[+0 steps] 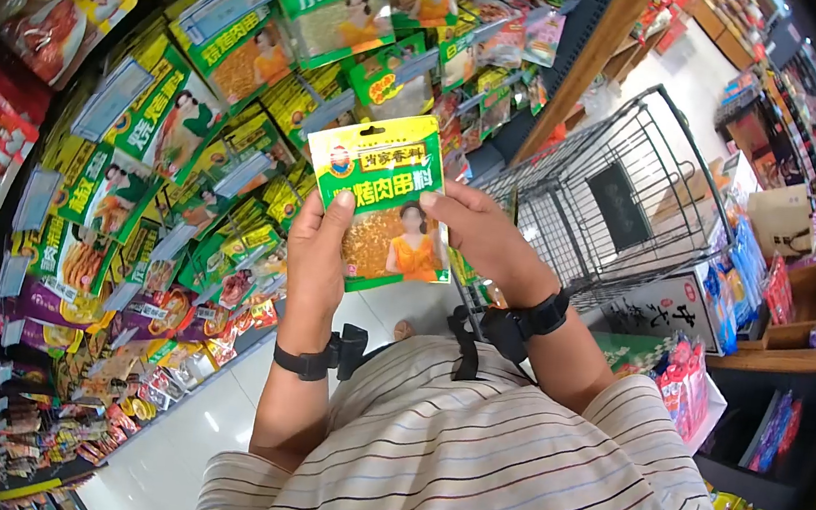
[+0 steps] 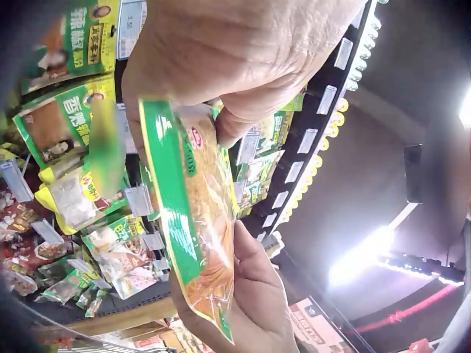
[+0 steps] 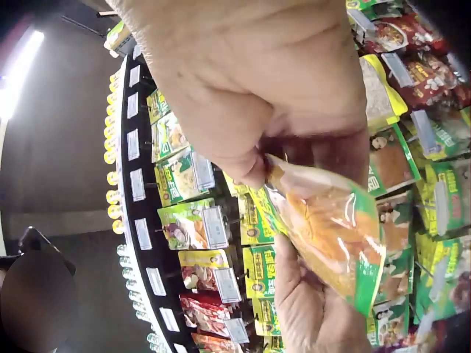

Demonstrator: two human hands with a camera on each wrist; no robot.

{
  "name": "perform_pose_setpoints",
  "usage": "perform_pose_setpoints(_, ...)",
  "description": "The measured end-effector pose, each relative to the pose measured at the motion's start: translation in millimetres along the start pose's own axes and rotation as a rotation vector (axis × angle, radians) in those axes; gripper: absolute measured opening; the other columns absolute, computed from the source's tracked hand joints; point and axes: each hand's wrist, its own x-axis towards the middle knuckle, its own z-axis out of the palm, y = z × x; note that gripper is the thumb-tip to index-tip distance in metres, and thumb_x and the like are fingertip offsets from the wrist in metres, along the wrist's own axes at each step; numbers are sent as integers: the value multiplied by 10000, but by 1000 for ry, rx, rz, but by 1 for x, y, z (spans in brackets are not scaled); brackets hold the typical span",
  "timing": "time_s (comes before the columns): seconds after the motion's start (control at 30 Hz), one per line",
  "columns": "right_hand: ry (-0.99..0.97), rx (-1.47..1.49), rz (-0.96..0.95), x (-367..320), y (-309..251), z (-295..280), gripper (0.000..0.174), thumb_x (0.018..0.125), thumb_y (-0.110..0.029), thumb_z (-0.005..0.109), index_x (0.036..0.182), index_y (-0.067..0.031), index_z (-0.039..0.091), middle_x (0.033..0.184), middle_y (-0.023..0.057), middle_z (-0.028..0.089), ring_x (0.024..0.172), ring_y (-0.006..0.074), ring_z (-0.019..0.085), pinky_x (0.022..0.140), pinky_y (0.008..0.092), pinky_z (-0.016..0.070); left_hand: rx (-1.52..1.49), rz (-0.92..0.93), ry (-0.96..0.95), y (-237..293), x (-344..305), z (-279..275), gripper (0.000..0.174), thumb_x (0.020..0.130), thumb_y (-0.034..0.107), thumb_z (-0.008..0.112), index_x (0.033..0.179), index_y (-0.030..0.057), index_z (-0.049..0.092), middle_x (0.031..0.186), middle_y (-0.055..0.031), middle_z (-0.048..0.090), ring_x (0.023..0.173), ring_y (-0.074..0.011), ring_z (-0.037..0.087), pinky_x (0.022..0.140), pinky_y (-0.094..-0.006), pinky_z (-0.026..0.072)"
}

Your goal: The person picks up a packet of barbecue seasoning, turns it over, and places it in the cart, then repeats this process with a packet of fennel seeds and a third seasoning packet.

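Between both hands is a flat green and yellow seasoning packet point(image 1: 382, 222), its printed front facing up, with a hang hole at the top and a woman in orange pictured on it. My left hand point(image 1: 319, 245) grips its left edge, thumb on the front. On the opposite side, my right hand point(image 1: 495, 240) pinches the right edge, thumb also on the front. The left wrist view shows the packet point(image 2: 195, 213) nearly edge-on, bulging a little with brownish contents. From the right wrist, the packet point(image 3: 324, 228) appears tilted, its clear film shining under the lights.
Hanging packets point(image 1: 235, 49) with price tags fill the shelf rack to the left and ahead. A black wire shopping cart point(image 1: 616, 198) stands at the front right. Farther right is a wooden display stand point(image 1: 790, 344) with goods. Pale floor tiles point(image 1: 174, 450) show below.
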Motion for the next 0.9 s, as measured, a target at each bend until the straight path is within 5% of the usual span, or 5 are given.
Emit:
perform_pose_setpoints(0.2, 100, 44, -25, 1, 5, 15, 313, 1014, -238, 571, 1231, -18, 619, 1119, 3, 662, 1035, 79, 616, 914, 259, 499, 126, -16, 22, -1, -10, -16, 266, 1013, 246, 596, 1178, 37, 598, 1097, -14, 657, 962, -72, 576, 843, -271, 475)
perform_pose_setpoints(0.5, 136, 50, -71, -7, 4, 11, 300, 1020, -223, 556, 1242, -25, 602, 1150, 6, 655, 1045, 86, 616, 939, 271, 491, 157, -74, -72, -8, -19, -5, 413, 967, 178, 660, 1329, 20, 537, 1225, -65, 642, 1076, -125, 611, 944, -291, 488)
perform_pose_setpoints(0.9, 114, -112, -135, -16, 2, 6, 318, 988, -165, 560, 1276, -32, 587, 1163, -7, 646, 1070, 62, 578, 943, 239, 451, 89, -34, -57, -12, -18, 5, 385, 984, 162, 640, 1330, 25, 540, 1233, -62, 644, 1090, -126, 612, 950, -295, 489)
